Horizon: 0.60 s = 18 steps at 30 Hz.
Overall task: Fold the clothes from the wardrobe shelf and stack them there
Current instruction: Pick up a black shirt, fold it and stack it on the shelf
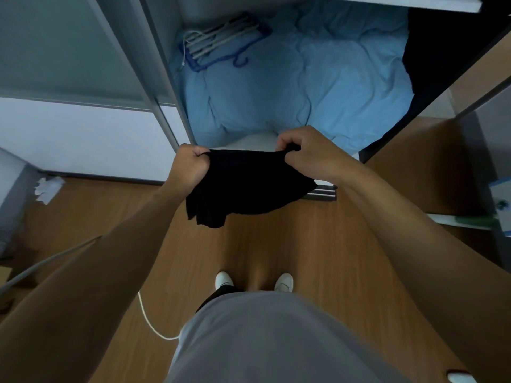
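A black garment [246, 186] hangs in the air in front of the open wardrobe, above the wooden floor. My left hand [190, 164] grips its upper left edge in a closed fist. My right hand [307, 150] pinches the upper right edge between thumb and curled fingers. The cloth is stretched between both hands and droops down to the lower left in loose folds. A white shelf edge [448, 2] shows at the top right; what lies on it is hidden.
A light blue duvet [304, 87] fills the wardrobe bottom, with a bundle of hangers [221, 42] on it at the back left. Dark clothing [442, 51] hangs at the right. The sliding door frame [163, 78] stands left. A white cable [149, 319] crosses the floor.
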{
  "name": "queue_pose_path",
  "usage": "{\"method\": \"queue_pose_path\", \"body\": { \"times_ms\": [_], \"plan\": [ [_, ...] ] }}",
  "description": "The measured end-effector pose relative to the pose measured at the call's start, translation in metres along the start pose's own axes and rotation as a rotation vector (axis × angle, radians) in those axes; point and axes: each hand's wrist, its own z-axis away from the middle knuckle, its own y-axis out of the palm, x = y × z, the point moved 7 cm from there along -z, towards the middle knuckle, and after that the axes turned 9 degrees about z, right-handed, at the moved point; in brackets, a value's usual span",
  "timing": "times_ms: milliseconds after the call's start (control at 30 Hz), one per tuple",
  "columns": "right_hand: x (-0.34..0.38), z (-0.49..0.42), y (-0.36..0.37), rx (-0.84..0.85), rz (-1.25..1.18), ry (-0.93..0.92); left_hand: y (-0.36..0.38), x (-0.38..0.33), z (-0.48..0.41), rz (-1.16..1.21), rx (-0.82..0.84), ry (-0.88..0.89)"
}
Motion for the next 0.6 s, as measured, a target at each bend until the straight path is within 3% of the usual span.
{"method": "queue_pose_path", "body": {
  "times_ms": [133, 300, 433, 600],
  "plan": [
    [0.014, 0.006, 0.003, -0.035, -0.199, -0.039, 0.005, 0.013, 0.007, -0.238, 0.072, 0.008],
    [-0.007, 0.005, 0.021, 0.156, 0.193, 0.129, 0.012, 0.024, 0.007, 0.025, -0.013, -0.110],
    [-0.035, 0.007, 0.018, 0.224, 0.283, 0.290, 0.024, 0.009, 0.011, 0.072, 0.081, -0.044],
    [-0.022, 0.013, -0.002, 0.088, 0.047, 0.218, 0.040, 0.008, 0.024, -0.028, 0.290, 0.060]
  ]
}}
